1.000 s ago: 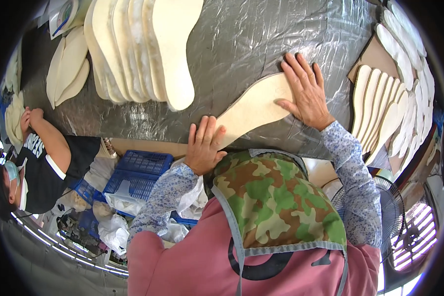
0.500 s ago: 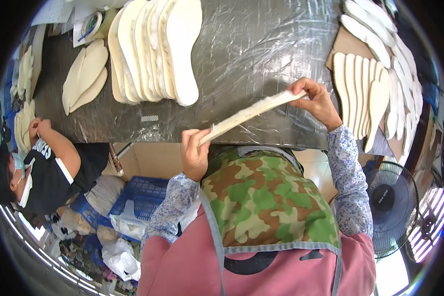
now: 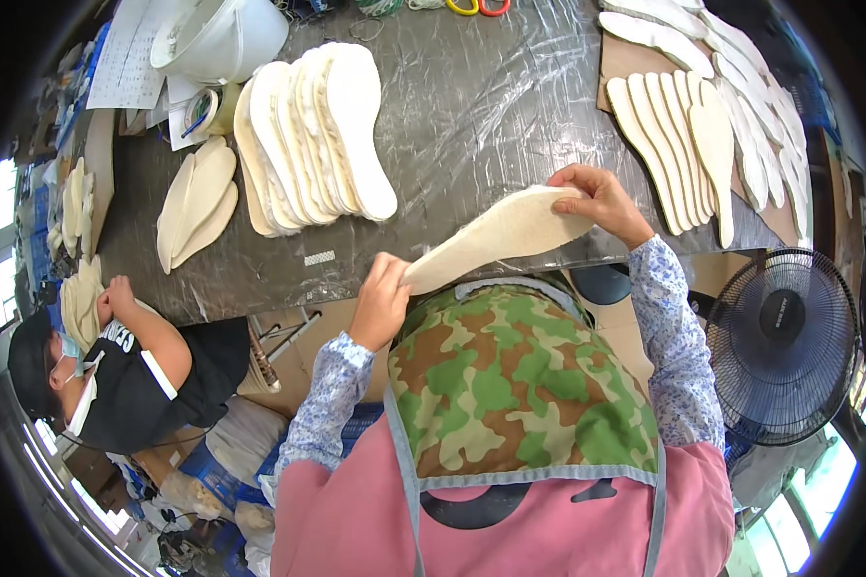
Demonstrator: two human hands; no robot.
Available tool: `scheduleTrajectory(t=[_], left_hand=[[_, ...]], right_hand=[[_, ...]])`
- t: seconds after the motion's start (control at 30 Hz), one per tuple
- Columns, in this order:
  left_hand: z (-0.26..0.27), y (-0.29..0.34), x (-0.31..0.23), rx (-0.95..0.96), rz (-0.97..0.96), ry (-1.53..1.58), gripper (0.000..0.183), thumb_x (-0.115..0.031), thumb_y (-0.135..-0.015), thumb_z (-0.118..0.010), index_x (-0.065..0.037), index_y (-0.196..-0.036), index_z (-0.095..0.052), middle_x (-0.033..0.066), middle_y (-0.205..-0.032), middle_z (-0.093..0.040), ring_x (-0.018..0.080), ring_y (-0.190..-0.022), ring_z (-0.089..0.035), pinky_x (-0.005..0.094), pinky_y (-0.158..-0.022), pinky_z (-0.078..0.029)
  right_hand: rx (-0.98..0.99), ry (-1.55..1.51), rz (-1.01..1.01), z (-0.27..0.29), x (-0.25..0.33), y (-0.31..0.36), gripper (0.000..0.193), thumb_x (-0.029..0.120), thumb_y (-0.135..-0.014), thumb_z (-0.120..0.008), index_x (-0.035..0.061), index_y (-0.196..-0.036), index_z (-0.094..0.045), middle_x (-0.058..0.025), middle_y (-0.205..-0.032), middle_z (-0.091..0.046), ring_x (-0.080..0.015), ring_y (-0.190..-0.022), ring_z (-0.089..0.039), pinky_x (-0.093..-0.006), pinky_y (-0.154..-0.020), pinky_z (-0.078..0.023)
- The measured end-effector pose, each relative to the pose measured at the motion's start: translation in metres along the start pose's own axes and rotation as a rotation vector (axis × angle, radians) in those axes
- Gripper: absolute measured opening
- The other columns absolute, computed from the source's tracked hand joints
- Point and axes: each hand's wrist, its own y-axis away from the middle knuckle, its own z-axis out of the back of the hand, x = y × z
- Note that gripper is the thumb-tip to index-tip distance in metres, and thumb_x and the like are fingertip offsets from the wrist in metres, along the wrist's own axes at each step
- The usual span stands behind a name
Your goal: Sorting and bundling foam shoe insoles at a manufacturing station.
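Observation:
A cream-coloured insole [image 3: 500, 236] with a fluffy edge is stretched out between my two hands, just above the table's near edge. My left hand [image 3: 383, 300] pinches its narrow end. The wide end is between the thumb and fingers of my right hand [image 3: 598, 204]. Its flat, smooth face is turned toward me. Beyond it on the left lies an overlapping row of similar insoles [image 3: 356, 130]. To the right of my right hand is another fanned row of insoles [image 3: 674, 144].
A dark plastic-covered table [image 3: 471, 115] spreads ahead. A few loose insoles [image 3: 202, 202] lie at left, near a white bucket [image 3: 231, 43]. Scissors [image 3: 478, 6] are at the far edge. A co-worker [image 3: 135, 365] sits at left; a fan [image 3: 784, 337] stands at right.
The insole has turned from edge-on to showing its flat face, still held by both hands. My view has shifted, bringing the bucket and scissors into sight.

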Motion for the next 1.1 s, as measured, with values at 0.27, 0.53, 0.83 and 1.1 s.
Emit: scheduleTrajectory(t=[0.27, 0.53, 0.83, 1.1], left_hand=[[-0.063, -0.077, -0.034, -0.150, -0.161, -0.189, 0.036, -0.009, -0.083, -0.059, -0.004, -0.118, -0.056, 0.0095, -0.108, -0.057, 0.0283, -0.104, -0.053, 0.0402, -0.088, -0.039], [-0.072, -0.094, -0.045, -0.024, -0.069, 0.461, 0.024, -0.007, -0.088, -0.057, 0.000, -0.111, -0.060, 0.0178, -0.090, -0.064, 0.0271, -0.080, -0.063, 0.0349, -0.074, -0.048], [-0.044, -0.113, -0.119, -0.180, -0.166, 0.415, 0.021, -0.016, -0.095, -0.055, -0.001, -0.109, -0.058, 0.0070, -0.087, -0.063, 0.0178, -0.074, -0.055, 0.0302, -0.072, -0.046], [-0.030, -0.124, -0.163, -0.446, -0.342, 0.361, 0.027, -0.015, -0.098, -0.048, 0.000, -0.118, -0.060, 0.0097, -0.106, -0.066, 0.0174, -0.095, -0.061, 0.0296, -0.086, -0.046]], right_hand=[[-0.080, -0.015, -0.029, -0.001, -0.021, 0.004, 0.027, 0.011, -0.080, -0.074, 0.0027, -0.105, -0.070, -0.0033, -0.089, -0.069, -0.0104, -0.081, -0.063, -0.0251, -0.076, -0.050], [-0.166, -0.194, 0.078, -0.002, 0.008, 0.013, 0.031, 0.018, -0.075, -0.080, 0.0027, -0.100, -0.069, -0.0030, -0.087, -0.069, -0.0099, -0.079, -0.064, -0.0247, -0.073, -0.051], [-0.186, -0.538, 0.432, 0.014, 0.068, 0.034, 0.041, 0.012, -0.077, -0.079, 0.0023, -0.113, -0.062, -0.0018, -0.099, -0.066, -0.0107, -0.091, -0.062, -0.0266, -0.082, -0.051], [-0.427, -0.001, 0.784, 0.006, 0.112, 0.038, 0.023, 0.006, -0.077, -0.078, 0.0007, -0.097, -0.068, -0.0041, -0.089, -0.065, -0.0095, -0.079, -0.060, -0.0242, -0.067, -0.047]])
